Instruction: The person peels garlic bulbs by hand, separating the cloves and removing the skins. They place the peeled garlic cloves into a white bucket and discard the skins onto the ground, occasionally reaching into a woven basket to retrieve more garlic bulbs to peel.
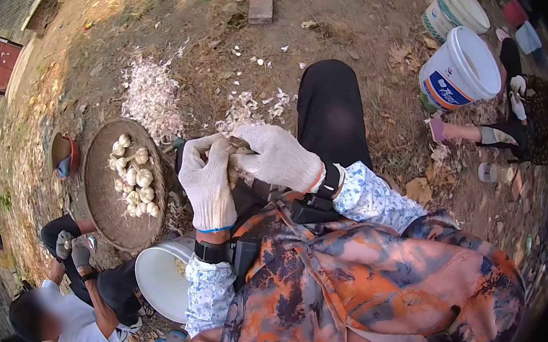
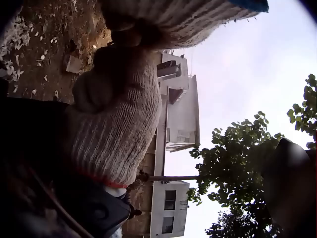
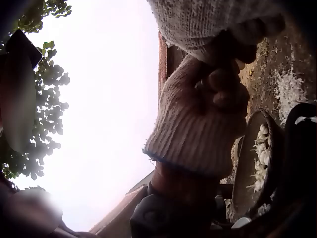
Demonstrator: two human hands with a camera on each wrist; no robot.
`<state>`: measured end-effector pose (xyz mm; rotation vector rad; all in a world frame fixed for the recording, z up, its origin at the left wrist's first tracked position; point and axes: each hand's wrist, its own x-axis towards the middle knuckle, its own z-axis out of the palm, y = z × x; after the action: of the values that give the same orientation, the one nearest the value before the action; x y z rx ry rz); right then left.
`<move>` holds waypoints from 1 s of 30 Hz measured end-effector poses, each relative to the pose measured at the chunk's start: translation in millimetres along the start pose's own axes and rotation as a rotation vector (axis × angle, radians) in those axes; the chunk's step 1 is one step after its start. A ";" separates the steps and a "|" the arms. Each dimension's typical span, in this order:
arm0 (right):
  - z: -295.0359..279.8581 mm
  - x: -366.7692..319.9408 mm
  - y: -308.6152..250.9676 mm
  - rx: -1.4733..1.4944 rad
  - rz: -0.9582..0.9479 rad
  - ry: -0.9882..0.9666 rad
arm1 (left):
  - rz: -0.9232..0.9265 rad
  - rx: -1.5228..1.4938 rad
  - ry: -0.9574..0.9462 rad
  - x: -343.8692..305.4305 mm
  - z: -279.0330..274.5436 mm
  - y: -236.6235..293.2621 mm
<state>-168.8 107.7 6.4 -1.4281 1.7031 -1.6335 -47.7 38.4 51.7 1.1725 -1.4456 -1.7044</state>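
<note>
Both hands wear whitish knit gloves and meet fingertip to fingertip over the lap. My left hand [image 1: 211, 185], with a blue cuff edge, curls its fingers and thumb at a small piece of garlic [image 1: 241, 150], mostly hidden by the gloves. From the other side my right hand [image 1: 282, 157], its cuff edged in orange-red, pinches at the same spot. The glove fingertips look dark and soiled. To the left of the hands, a round woven basket [image 1: 103, 216] holds several whole garlic bulbs [image 1: 143, 178]. In both wrist views the fingers are in deep shadow.
Pale garlic skins [image 1: 152, 97] lie heaped on the dirt ground beyond the basket. A white bucket [image 1: 158, 284] stands by the left elbow; further buckets [image 1: 463, 69] stand at the right. A brick [image 1: 261, 6] lies ahead. Other people sit at left [image 1: 76, 318] and right.
</note>
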 end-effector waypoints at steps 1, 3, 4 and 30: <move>-1.4 -1.3 -2.7 -0.002 0.007 0.001 | 0.022 -0.006 0.041 -0.1 2.2 -1.3; -5.3 0.5 -9.6 0.094 0.113 -0.004 | 0.009 -0.038 0.011 6.0 -1.5 -4.4; -3.2 2.5 -1.9 0.194 0.128 -0.023 | -0.075 -0.245 0.019 13.2 -3.5 -8.5; -1.5 -2.5 -4.5 0.379 0.497 -0.569 | -0.336 -0.253 -0.217 8.3 -55.3 -7.1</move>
<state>-167.2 111.5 10.0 -1.0373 1.2087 -1.0671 -0.7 8.7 42.1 1.1656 -1.1522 -2.2318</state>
